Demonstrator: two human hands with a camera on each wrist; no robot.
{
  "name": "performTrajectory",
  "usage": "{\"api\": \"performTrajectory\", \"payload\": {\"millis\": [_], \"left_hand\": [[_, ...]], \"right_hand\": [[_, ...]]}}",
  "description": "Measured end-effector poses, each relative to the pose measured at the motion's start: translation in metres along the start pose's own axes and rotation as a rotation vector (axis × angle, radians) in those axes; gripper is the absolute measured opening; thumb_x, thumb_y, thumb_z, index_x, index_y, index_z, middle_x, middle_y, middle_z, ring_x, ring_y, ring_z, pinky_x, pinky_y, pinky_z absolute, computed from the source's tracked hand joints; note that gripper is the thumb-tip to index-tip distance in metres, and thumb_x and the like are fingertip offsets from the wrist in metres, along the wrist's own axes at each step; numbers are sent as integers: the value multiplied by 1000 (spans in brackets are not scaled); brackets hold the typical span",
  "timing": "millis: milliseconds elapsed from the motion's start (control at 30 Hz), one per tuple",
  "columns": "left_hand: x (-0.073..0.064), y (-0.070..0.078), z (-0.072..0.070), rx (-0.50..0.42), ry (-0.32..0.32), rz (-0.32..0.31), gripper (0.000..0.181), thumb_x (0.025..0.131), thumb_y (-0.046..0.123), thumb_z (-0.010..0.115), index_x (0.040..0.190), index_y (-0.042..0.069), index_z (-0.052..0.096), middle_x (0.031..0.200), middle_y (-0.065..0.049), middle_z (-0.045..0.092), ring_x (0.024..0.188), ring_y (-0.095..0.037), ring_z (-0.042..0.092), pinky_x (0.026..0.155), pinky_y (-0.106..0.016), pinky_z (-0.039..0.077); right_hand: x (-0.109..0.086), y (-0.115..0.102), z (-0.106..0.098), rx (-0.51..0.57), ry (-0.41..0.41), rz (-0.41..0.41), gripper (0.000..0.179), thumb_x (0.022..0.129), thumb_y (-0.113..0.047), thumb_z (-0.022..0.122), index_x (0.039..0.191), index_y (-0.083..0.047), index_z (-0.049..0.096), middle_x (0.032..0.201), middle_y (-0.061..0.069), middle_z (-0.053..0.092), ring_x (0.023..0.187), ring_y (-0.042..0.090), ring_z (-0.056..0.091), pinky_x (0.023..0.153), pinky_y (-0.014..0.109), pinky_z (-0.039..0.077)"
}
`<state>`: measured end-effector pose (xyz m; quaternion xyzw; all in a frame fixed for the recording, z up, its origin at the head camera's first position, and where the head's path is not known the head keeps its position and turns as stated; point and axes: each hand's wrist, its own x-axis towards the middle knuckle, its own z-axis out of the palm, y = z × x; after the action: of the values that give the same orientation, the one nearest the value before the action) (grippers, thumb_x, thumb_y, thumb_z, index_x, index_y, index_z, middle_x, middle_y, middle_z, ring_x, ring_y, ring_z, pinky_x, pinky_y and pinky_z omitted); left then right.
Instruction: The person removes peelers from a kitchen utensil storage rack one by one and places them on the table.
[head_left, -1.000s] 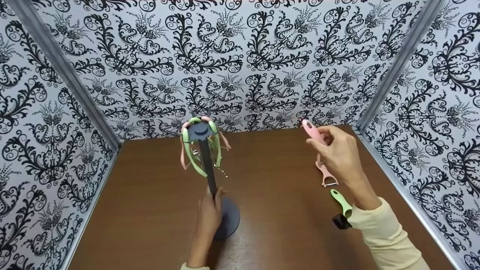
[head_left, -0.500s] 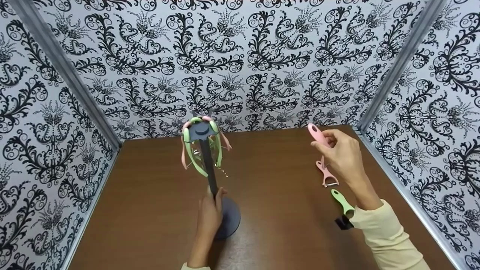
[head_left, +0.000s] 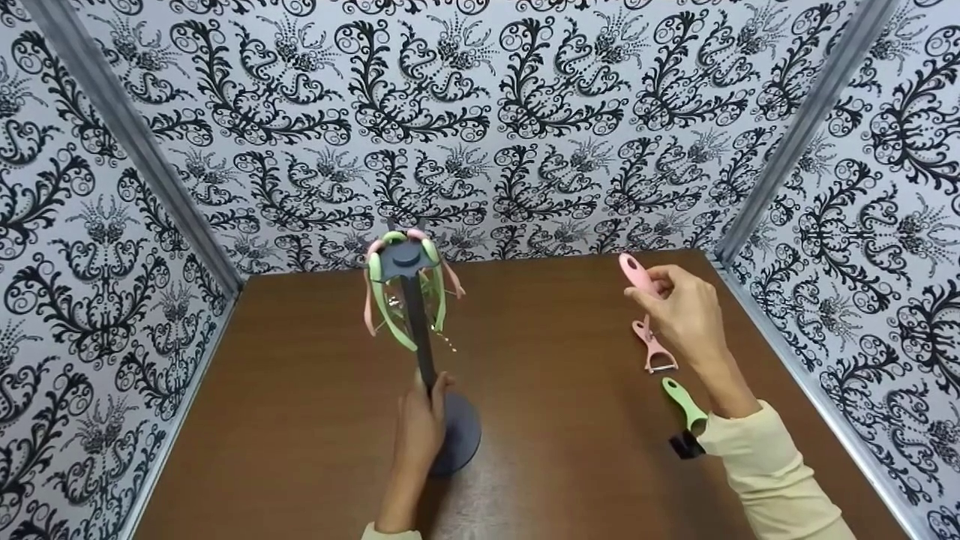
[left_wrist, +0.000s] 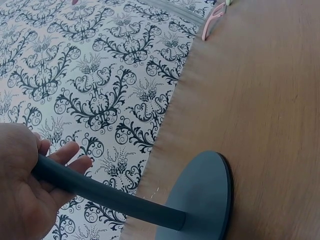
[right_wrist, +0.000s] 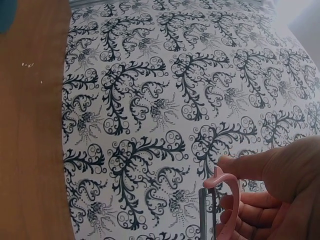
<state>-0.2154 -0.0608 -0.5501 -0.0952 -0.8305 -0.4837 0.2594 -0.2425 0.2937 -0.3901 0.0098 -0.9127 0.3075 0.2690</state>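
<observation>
My left hand grips the dark post of an upright utensil stand, its thumb and fingers around the lower part. In the left wrist view the post runs from that hand down to a round base on the table. Green and pink peelers hang around the stand's top. Over the table's right side, my right hand pinches a pink peeler, its holed handle end upward. The right wrist view shows that peeler's curved head and metal blade beside the fingers.
On the brown table, a pink peeler lies beneath my right hand. A green peeler lies nearer, partly hidden by the right sleeve and its black wrist camera. Patterned walls enclose the table's back and sides.
My right hand has shifted slightly right and down with the pink peeler, then almost stopped. My left hand keeps its grip on the post, and the stand has barely moved.
</observation>
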Motion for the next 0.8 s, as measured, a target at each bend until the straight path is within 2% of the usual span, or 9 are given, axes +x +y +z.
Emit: {"api": "performTrajectory", "payload": {"millis": [333,567,700,800], "left_hand": [[0,0,0,11,-8,-36,14,107,16,58,107,5,66,94,-4,78,90,-27,75,79,-50,55],[1,3,-2,-32,-44,-51,15,109,15,55,106,4,65,97,-9,78,92,-30,75,78,-50,57],[1,4,-3,-23,-48,-69,14,109,14,55,107,4,65,97,-8,78,94,-29,74,88,-54,51],[0,5,-2,-19,-54,-87,12,108,13,56,107,6,65,97,-8,78,95,-29,74,89,-56,48]], "right_hand": [[-2,9,6,-21,-31,64,35,87,-27,85,109,-2,75,87,13,72,76,29,63,66,41,44],[-1,16,14,-25,-51,64,35,87,-27,85,108,0,75,88,15,74,77,31,66,68,43,46],[-1,19,17,-33,-67,70,36,88,-28,84,108,0,74,88,14,73,76,31,65,67,43,45],[-2,21,19,-39,-81,80,37,88,-28,84,109,1,74,88,14,73,76,32,65,67,44,46]]}}
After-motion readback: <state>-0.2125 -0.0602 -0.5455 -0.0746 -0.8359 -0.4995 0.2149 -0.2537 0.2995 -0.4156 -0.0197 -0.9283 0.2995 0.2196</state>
